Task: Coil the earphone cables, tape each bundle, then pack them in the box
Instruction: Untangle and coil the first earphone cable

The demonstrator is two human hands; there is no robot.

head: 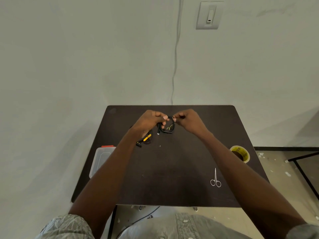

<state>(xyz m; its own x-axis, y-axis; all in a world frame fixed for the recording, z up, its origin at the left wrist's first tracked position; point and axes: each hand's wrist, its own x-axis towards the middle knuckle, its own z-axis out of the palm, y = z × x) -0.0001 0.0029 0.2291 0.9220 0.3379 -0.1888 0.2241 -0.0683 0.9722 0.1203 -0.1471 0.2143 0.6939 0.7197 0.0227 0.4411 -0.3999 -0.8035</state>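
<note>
A bare, unfinished-looking room is serving as a makeshift workspace. A small dark surface (172, 169) is standing against a plain pale wall (86, 57), where a thin cable (176, 54) is hanging down beside a switch plate (208, 15). The floor (279, 169) is showing white paint flecks, and a black metal frame (303, 171) is standing nearby.
</note>
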